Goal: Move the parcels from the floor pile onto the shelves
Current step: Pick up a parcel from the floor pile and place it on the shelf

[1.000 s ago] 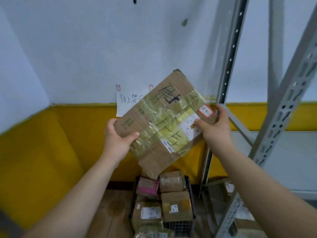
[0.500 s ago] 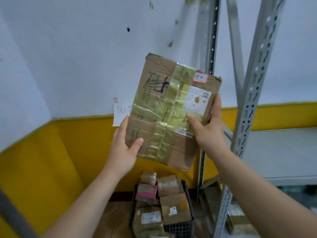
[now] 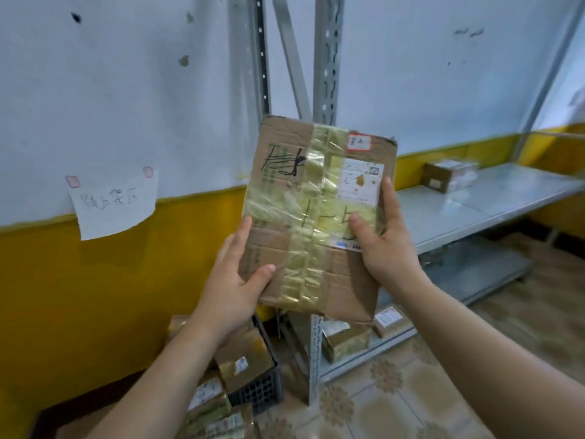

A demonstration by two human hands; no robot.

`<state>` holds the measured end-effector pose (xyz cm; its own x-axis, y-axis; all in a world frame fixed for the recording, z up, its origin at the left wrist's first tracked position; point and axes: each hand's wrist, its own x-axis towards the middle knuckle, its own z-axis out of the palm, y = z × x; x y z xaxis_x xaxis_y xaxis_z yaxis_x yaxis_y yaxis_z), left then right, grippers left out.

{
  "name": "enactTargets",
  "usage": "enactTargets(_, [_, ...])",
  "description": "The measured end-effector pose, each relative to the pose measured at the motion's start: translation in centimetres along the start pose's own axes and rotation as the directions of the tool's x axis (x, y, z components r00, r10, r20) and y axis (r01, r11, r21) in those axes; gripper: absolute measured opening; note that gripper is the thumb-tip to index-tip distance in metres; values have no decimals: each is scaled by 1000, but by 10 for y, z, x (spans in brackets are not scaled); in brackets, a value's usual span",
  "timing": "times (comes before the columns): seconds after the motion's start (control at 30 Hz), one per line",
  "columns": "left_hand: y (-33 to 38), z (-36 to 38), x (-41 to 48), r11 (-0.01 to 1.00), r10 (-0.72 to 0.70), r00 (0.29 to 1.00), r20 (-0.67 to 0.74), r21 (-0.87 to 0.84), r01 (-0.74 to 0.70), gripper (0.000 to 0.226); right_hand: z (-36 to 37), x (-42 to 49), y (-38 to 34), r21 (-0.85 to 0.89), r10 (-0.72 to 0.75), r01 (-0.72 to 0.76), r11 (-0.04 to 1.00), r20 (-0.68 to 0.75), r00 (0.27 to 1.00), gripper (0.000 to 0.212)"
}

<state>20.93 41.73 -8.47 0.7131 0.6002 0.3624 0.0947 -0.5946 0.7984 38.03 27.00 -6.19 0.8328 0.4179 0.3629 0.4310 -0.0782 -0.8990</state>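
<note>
I hold a flat, tape-wrapped cardboard parcel [image 3: 300, 201] upright in the air, in front of the rack's upright post [image 3: 326, 58]. My left hand [image 3: 231, 286] grips its lower left edge, thumb across the face. My right hand [image 3: 386, 248] clasps the right edge, thumb on the tape. I judge this the carry step: lifted, not yet shelved. Next it must swing right, round the post, and lie flat on the grey shelf [image 3: 459, 213], where one box [image 3: 448, 175] sits near the wall. Below, more parcels fill a black crate [image 3: 262, 388].
</note>
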Motion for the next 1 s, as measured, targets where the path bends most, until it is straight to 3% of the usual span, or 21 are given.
enactTargets(0.3, [88,149,43,987,78,970,230,-152,-43,74,-172,20,46,-101,83,-107,989,-215,973,78])
enactTargets(0.63, [202,367,83,965,164,911,378,-254,-69,73,-390,74,132,-200,141,-228,953,-373,917,79])
enactTargets(1.0, [223,530,177,967,192,841,506,-244,-75,75,-490,170,233,-161,286,-389,907,-442,850,79])
